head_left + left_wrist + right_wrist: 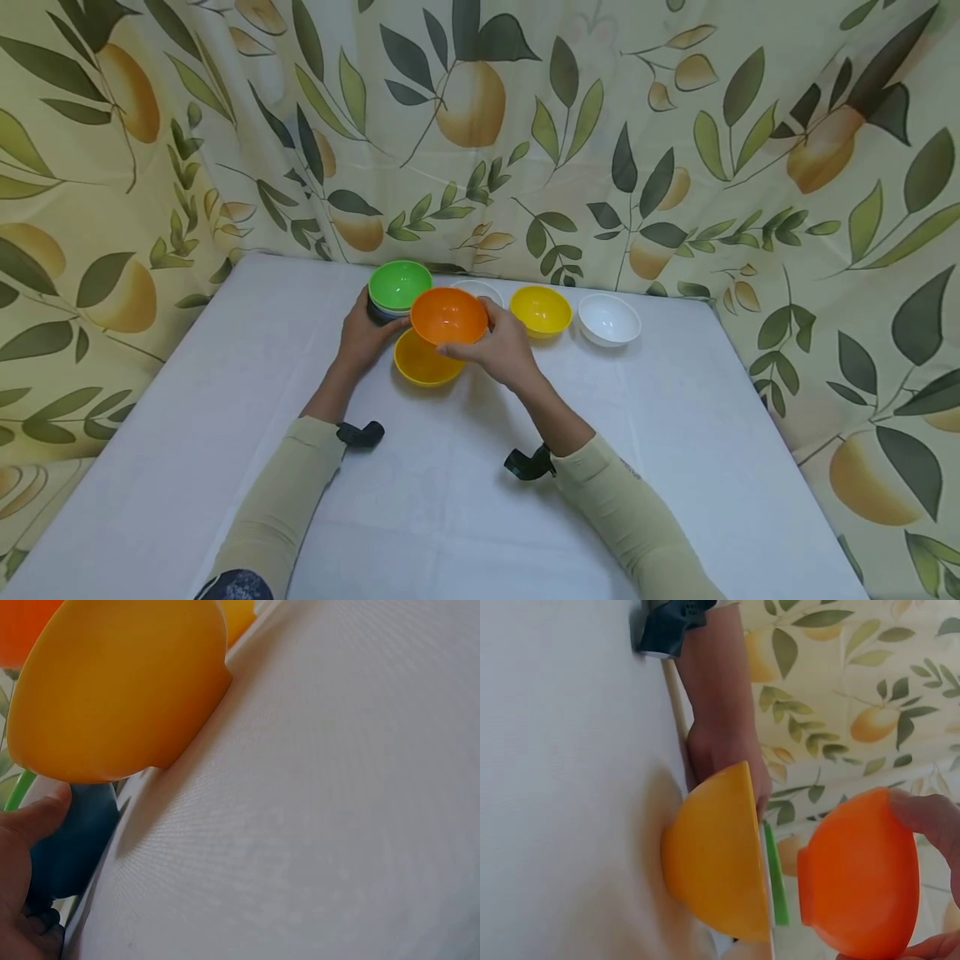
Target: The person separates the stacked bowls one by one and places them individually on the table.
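Right hand lifts orange bowl; left hand steadies the stack.

Right hand [501, 348] grips the orange bowl [448, 316] by its rim, held clear above the yellow bowl [424, 363] on the white bench [450, 500]. Left hand [365, 337] curls round the stack under the green bowl [400, 283]. Second yellow bowl [541, 310] and white bowl [609, 319] stand further right.

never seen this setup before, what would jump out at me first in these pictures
The orange bowl, held up by the right hand above a yellow bowl on the white table. Just behind, the left hand grips a stack topped by a green bowl. To the right, another yellow bowl and a white bowl stand in a row.
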`<state>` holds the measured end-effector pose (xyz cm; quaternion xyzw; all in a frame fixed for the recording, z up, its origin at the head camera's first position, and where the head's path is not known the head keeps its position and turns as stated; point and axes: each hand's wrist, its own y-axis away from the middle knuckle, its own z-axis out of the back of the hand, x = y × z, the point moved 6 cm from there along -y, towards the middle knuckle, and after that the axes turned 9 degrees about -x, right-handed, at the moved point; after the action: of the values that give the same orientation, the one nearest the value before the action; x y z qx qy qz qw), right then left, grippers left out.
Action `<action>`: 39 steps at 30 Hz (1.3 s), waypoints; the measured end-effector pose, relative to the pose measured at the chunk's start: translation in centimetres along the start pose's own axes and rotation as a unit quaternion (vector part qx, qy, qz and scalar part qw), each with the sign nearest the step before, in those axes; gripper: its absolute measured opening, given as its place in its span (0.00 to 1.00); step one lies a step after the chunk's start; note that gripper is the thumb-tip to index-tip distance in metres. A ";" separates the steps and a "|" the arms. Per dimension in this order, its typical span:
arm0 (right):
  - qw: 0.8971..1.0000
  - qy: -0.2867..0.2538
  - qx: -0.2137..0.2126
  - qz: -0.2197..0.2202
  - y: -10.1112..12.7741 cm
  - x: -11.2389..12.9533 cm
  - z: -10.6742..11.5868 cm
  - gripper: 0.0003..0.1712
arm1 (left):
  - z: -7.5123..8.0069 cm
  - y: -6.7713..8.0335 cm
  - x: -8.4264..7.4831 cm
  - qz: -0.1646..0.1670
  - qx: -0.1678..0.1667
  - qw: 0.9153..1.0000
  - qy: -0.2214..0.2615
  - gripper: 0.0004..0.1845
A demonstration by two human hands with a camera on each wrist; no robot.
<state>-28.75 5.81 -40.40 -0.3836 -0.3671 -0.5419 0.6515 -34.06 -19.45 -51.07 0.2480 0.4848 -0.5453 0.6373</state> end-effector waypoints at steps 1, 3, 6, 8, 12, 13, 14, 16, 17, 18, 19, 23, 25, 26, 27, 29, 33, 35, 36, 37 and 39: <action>1.000 0.000 -0.002 0.000 0.1 0.0 0.1 0.54 | 0.0 0.0 0.0 -0.001 0.000 1.000 0.000 0.60; 1.000 0.002 -0.006 -0.004 0.4 -0.1 0.4 0.56 | 0.0 0.0 0.0 -0.001 0.001 1.000 -0.001 0.59; 1.000 0.004 -0.007 -0.007 0.6 -0.4 0.8 0.59 | 0.0 0.1 0.1 -0.001 0.000 1.000 -0.004 0.58; 1.000 0.003 -0.006 -0.008 0.7 -0.7 1.0 0.60 | 0.1 0.1 0.1 0.000 -0.001 1.000 -0.008 0.58; 1.000 0.003 -0.005 -0.012 1.0 -1.3 1.4 0.60 | 0.1 0.2 0.0 0.003 -0.001 1.000 -0.008 0.58; 1.000 0.003 -0.006 -0.013 1.1 -1.4 1.5 0.59 | 0.1 0.2 0.0 0.003 -0.001 1.000 -0.006 0.58; 1.000 0.004 -0.008 -0.014 1.2 -1.5 1.6 0.59 | 0.1 0.2 -0.1 0.004 -0.001 1.000 -0.004 0.58; 1.000 0.007 -0.012 -0.014 1.4 -1.7 1.9 0.58 | 0.0 0.2 -0.1 0.005 0.000 1.000 -0.001 0.58; 1.000 0.008 -0.013 -0.014 1.4 -1.8 2.0 0.58 | 0.1 0.2 -0.2 0.005 0.001 1.000 0.000 0.58; 1.000 0.009 -0.013 -0.014 1.5 -2.0 2.0 0.57 | 0.1 0.2 -0.2 0.006 0.001 1.000 0.000 0.58; 1.000 0.009 -0.013 -0.015 1.6 -2.2 2.1 0.58 | 0.0 0.2 -0.2 0.009 0.002 1.000 0.000 0.58; 1.000 0.012 -0.016 -0.023 1.9 -3.0 2.5 0.61 | 0.0 0.3 -0.2 0.015 0.002 1.000 -0.004 0.58; 0.999 0.011 -0.019 -0.025 2.0 -3.2 2.8 0.61 | 0.0 0.3 -0.2 0.017 0.002 1.000 -0.004 0.58; 0.999 0.012 -0.023 -0.024 2.1 -3.3 2.9 0.61 | 0.1 0.3 -0.2 0.017 0.002 1.000 -0.004 0.58; 0.999 0.014 -0.026 -0.024 2.1 -3.4 3.1 0.60 | 0.0 0.3 -0.2 0.016 0.003 1.000 -0.003 0.58; 0.999 0.014 -0.031 -0.020 2.2 -3.5 3.4 0.58 | 0.0 0.3 -0.3 0.015 0.004 1.000 -0.002 0.58; 0.999 0.017 -0.038 -0.015 2.5 -3.6 4.0 0.56 | 0.0 0.3 -0.3 0.015 0.003 1.000 -0.003 0.58; 0.999 0.020 -0.039 -0.012 2.5 -3.6 4.1 0.56 | 0.1 0.2 -0.3 0.014 0.003 1.000 -0.004 0.58; 0.999 0.023 -0.040 -0.012 2.6 -3.6 4.2 0.56 | 0.1 0.2 -0.3 0.015 0.004 1.000 -0.004 0.58; 0.999 0.025 -0.042 -0.012 2.7 -3.7 4.3 0.56 | 0.1 0.1 -0.2 0.014 0.006 1.000 -0.005 0.58; 0.999 0.027 -0.044 -0.015 2.8 -3.9 4.5 0.55 | 0.2 0.1 -0.1 0.014 0.007 1.000 -0.007 0.58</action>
<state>-26.83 11.81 -42.20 -0.3915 -0.3304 -0.5775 0.6357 -33.90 -19.50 -50.89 0.2560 0.4729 -0.5413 0.6464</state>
